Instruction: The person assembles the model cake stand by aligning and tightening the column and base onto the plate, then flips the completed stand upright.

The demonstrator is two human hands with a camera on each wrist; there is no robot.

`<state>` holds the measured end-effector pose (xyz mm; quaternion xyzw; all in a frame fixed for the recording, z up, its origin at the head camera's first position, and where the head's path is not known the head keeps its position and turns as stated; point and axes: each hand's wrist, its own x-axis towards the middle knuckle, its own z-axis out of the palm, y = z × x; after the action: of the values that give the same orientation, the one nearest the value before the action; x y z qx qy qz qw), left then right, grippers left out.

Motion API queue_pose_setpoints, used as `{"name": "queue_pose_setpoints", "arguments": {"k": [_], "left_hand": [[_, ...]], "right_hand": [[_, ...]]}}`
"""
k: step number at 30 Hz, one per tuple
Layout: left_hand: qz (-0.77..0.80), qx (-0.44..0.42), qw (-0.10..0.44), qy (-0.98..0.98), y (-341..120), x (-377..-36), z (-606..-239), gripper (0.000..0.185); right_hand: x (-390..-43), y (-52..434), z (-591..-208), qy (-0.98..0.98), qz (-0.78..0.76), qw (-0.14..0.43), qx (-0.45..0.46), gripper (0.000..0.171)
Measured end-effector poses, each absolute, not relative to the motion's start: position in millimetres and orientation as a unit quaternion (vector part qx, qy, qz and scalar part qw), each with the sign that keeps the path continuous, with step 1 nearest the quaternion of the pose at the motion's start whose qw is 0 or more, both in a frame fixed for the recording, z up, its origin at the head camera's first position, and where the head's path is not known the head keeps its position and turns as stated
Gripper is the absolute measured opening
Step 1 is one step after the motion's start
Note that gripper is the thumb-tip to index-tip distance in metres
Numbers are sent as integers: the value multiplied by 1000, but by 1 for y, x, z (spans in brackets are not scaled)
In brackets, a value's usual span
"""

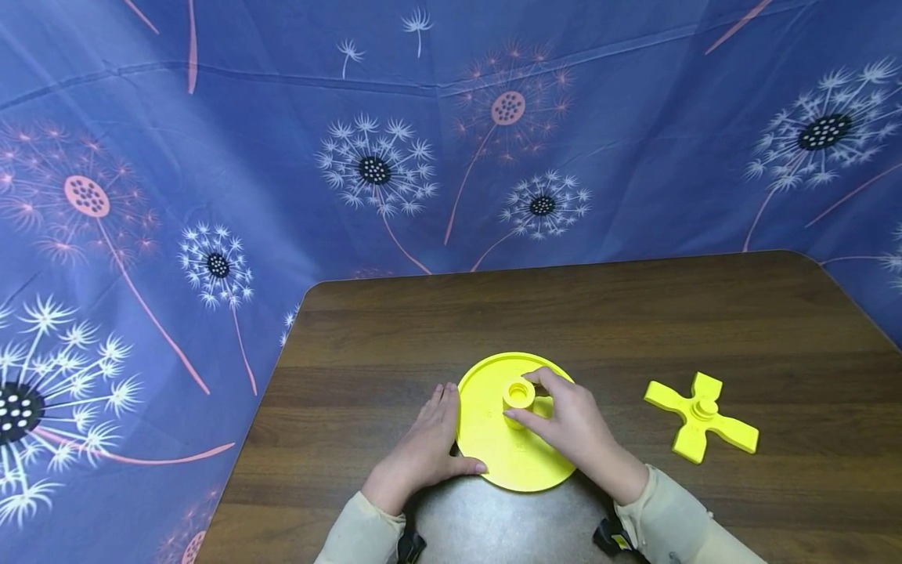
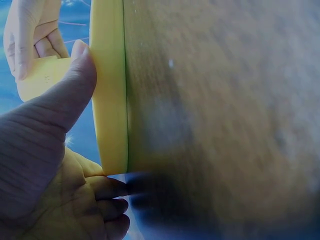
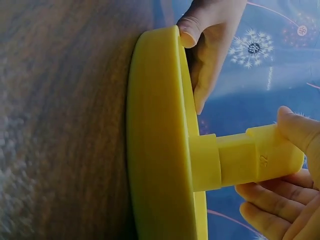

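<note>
A round yellow disc [image 1: 524,466] with a raised rim lies on the table. My left hand [image 1: 423,450] lies along its left edge, fingers extended, with the thumb on the near rim. Thumb and fingers of my right hand [image 1: 581,427] pinch the top of a stepped yellow post [image 1: 519,392] near the disc's middle. In the right wrist view, the post's narrower part [image 3: 236,159] meets a round collar [image 3: 205,162] standing on the disc, and its wider end sits between my fingertips. The left wrist view shows my left thumb [image 2: 75,90] against the disc's side wall [image 2: 110,100].
To the right, a yellow four-armed propeller-shaped piece [image 1: 705,411] with a round centre knob lies on the brown wooden table [image 1: 437,321]. A grey patch [image 1: 507,521] shows at the near edge. Blue dandelion-patterned cloth [image 1: 268,157] hangs behind and to the left.
</note>
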<state>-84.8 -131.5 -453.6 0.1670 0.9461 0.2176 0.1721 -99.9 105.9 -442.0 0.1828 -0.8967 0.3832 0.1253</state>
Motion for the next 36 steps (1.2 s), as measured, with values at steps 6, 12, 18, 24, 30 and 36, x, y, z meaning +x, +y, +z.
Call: {"name": "queue_pose_setpoints", "arguments": {"k": [6, 12, 18, 24, 30, 36], "left_hand": [[218, 168, 168, 947, -132, -85, -454, 120], [215, 167, 171, 947, -131, -84, -455, 121], [216, 168, 172, 946, -131, -84, -455, 121], [215, 166, 171, 947, -130, -85, -454, 121], [213, 168, 166, 948, -130, -84, -454, 120], [215, 166, 165, 948, -130, -84, -454, 120]], "right_hand": [[-100, 107, -441, -897, 382, 119, 187, 48], [-103, 115, -441, -880, 403, 72, 241, 55], [-107, 121, -441, -857, 421, 38, 296, 51], [-109, 122, -442, -855, 428, 30, 289, 46], [-107, 118, -443, -862, 425, 46, 272, 45], [-106, 116, -442, -874, 414, 53, 251, 46]]}}
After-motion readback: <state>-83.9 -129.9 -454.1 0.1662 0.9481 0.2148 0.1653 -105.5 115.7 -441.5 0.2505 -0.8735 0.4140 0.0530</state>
